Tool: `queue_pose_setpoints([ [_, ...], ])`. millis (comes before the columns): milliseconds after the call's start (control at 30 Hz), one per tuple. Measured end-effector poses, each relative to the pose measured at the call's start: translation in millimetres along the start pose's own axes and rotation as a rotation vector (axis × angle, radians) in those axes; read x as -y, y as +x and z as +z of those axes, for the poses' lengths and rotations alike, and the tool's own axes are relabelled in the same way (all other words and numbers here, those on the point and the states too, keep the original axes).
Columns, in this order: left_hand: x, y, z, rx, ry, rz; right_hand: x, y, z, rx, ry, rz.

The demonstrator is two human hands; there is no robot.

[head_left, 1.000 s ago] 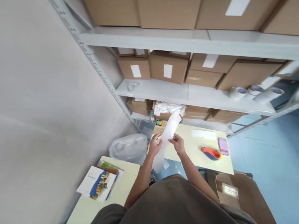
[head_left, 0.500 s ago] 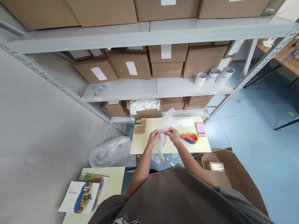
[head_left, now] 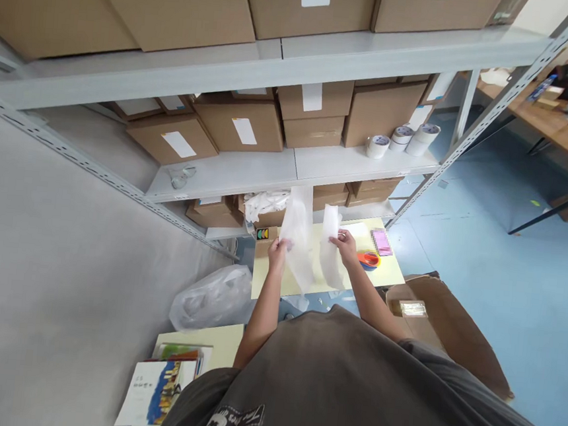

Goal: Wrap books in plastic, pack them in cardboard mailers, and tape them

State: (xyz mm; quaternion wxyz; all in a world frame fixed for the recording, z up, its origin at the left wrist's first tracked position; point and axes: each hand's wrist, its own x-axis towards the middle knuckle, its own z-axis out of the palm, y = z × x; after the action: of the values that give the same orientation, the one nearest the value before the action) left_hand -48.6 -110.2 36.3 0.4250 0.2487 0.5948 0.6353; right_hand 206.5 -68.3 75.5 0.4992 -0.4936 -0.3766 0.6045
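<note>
The left hand (head_left: 277, 255) pinches a wide white sheet (head_left: 299, 224) by its left edge; the right hand (head_left: 346, 246) pinches a narrow white strip (head_left: 329, 247) by its right edge, grip pressed together on it; both pieces, thin and see-through, hang apart over the bench (head_left: 385, 271), a gap between them, lower ends near its front edge; to manage them well, I would keep each grip light and at the margin, since such flimsy material probably creases easily, and hold the two apart so they do not cling; an orange object (head_left: 369, 260) lies just beside the right wrist, a pink item (head_left: 381, 242) past it, so a broad swing that way could knock them; a small box (head_left: 263, 250) sits behind the left hand; the shelf rack (head_left: 237, 181) limits reach forward, with a white bundle (head_left: 265, 202) low down and tape rolls (head_left: 378, 147) higher up; a plastic bag (head_left: 212, 296) at left and an open carton (head_left: 457, 334) at right crowd the sides
</note>
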Motion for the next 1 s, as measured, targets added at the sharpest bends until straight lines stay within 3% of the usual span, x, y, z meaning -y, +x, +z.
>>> queue_pose_setpoints([
  [100, 2, 2, 0.3, 0.061, -0.055, -0.05, -5, 1, 23, 0.029, -0.025, -0.017],
  [233, 3, -2, -2.3, 0.234, -0.129, -0.162, -19, 3, 65, 0.033, -0.154, -0.027],
  [400, 5, -8, -10.5, 0.342, -0.195, -0.21, -39, 3, 98, 0.233, -0.395, -0.199],
  [600, 13, -4, -15.3, 0.277, -0.188, -0.157, -69, -8, 103, 0.409, -0.724, -0.355],
  [700, 18, 0, -16.8, 0.268, -0.184, -0.174, -80, -13, 102, 0.438, -0.86, -0.411],
  [867, 29, 6, -18.5, 0.11, -0.25, -0.249, -93, -12, 94, 0.369, -0.915, -0.412],
  [1000, 38, 8, -22.9, 0.097, -0.323, -0.247, -106, -16, 71, 0.182, -0.958, -0.308],
])
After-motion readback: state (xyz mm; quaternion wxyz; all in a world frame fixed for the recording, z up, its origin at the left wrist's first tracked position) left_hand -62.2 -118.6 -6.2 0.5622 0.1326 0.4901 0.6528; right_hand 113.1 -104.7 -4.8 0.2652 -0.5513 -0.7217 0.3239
